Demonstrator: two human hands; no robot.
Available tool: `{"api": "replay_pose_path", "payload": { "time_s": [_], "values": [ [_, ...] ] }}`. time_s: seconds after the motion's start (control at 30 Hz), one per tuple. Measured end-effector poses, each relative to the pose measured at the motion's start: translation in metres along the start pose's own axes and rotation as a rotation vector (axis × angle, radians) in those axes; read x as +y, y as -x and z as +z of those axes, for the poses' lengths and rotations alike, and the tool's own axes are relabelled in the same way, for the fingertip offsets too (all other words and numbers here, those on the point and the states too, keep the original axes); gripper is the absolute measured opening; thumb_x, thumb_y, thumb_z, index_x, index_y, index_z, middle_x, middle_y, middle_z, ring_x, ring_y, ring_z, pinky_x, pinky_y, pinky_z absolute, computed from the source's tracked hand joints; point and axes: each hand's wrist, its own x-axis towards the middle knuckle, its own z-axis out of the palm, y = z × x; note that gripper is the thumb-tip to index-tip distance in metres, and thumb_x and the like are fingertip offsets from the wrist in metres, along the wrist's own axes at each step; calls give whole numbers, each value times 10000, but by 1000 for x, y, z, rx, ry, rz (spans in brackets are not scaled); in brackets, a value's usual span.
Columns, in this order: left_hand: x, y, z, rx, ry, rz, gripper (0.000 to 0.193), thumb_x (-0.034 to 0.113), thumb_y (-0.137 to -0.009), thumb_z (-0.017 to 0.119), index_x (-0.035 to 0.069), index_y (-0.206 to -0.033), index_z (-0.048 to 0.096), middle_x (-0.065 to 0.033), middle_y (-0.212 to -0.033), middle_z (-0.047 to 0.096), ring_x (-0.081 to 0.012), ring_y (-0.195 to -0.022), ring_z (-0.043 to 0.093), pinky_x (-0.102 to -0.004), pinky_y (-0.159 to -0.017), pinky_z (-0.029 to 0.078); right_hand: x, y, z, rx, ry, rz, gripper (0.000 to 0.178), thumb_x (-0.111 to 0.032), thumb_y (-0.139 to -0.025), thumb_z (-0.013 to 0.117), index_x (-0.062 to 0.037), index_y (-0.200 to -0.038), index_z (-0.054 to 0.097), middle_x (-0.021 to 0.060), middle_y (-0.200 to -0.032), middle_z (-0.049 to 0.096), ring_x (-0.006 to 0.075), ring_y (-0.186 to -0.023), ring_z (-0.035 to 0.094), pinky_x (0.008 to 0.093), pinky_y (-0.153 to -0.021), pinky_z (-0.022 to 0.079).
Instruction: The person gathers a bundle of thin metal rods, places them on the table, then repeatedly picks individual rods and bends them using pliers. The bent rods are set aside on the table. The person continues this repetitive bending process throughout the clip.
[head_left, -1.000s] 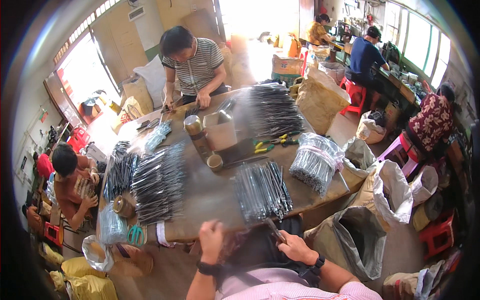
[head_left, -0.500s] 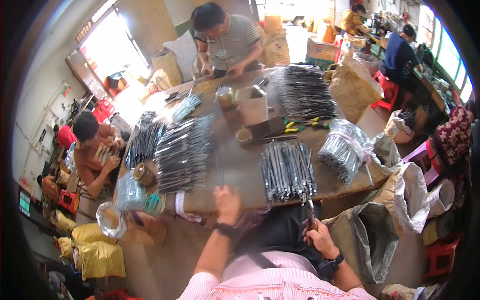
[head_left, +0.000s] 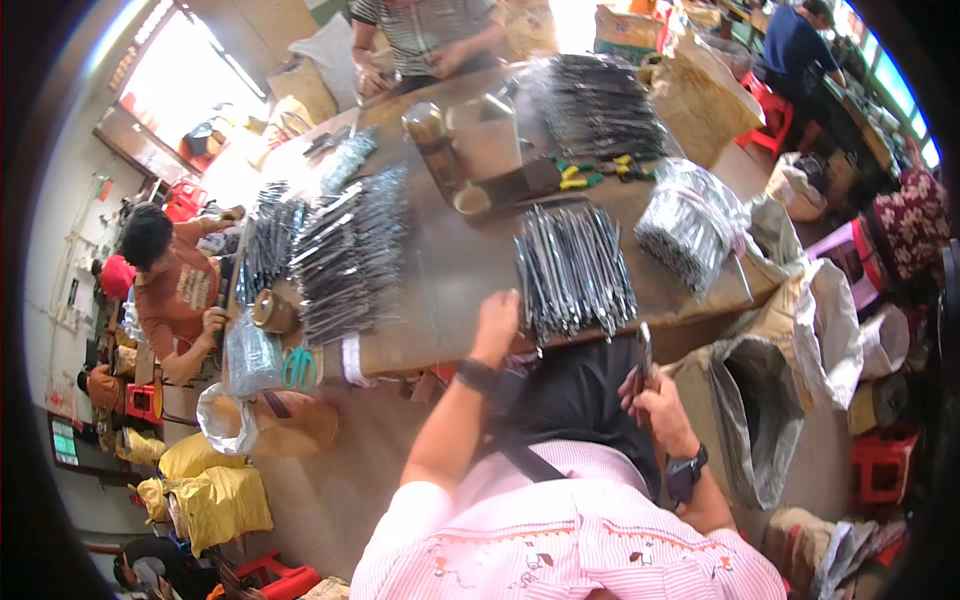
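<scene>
On the near side of the table (head_left: 440, 285) lies a pile of thin dark metal rods (head_left: 572, 268), with their ends toward me. My left hand (head_left: 497, 322) is at the pile's left edge, close to the table's front edge. Its fingers are blurred and partly hidden, so I cannot tell whether it holds anything. My right hand (head_left: 657, 402) is closed around a pair of pliers (head_left: 644, 348) in front of the table. The pliers' jaws point up, just right of the pile's near ends.
A plastic-wrapped bundle of rods (head_left: 690, 222) lies right of the pile. More rods (head_left: 350, 260) are spread on the left, near scissors (head_left: 298, 368). Green-and-yellow pliers (head_left: 580, 178) lie farther back. Open sacks (head_left: 745, 420) stand at my right. Co-workers sit across and at left.
My left hand has moved right, from the bare tabletop to the side of the rod pile. My right hand still grips the pliers. The whole view has shifted, with the table higher in the picture.
</scene>
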Motion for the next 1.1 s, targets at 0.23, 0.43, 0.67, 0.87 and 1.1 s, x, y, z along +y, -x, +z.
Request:
{"api": "replay_pose_path", "payload": {
  "time_s": [0.23,0.43,0.67,0.87,1.1],
  "values": [
    [17,8,-20,-257,315,-86,171,126,-858,690,-19,-934,643,-64,-750,647,-120,-607,603,-258,-513,463,-13,-8,-51,232,-339,-195,227,-118,-848,549,-43,-1062,537,75,-861,608,131,-691,565,241,-591,449],
    [22,9,-37,-356,508,-211,153,135,-904,649,-2,-968,623,-59,-763,655,-153,-552,611,-257,-496,467,-22,-15,-95,185,-580,-377,302,-235,-905,489,-52,-1145,510,50,-861,512,138,-687,471,264,-599,390],
    [22,21,-44,-131,367,9,203,144,-950,578,-29,-1047,623,-110,-804,679,-174,-579,646,-259,-482,474,0,-52,-126,392,-577,-318,269,-77,-812,497,-46,-1070,570,128,-916,648,273,-844,630,402,-762,523],
    [7,22,-37,-277,234,-147,208,158,-920,625,-43,-969,649,-100,-768,667,-159,-542,611,-248,-465,461,-10,-99,-152,908,570,-348,275,-123,-761,601,9,-1002,607,214,-876,672,356,-832,655,397,-747,514],
    [25,25,-47,-242,188,-155,226,190,-893,661,-20,-974,650,-61,-736,627,-125,-554,578,-221,-458,440,-31,-148,-172,965,859,-267,341,-86,-762,524,20,-1080,584,284,-969,651,461,-963,609,506,-848,470]
  ]
}}
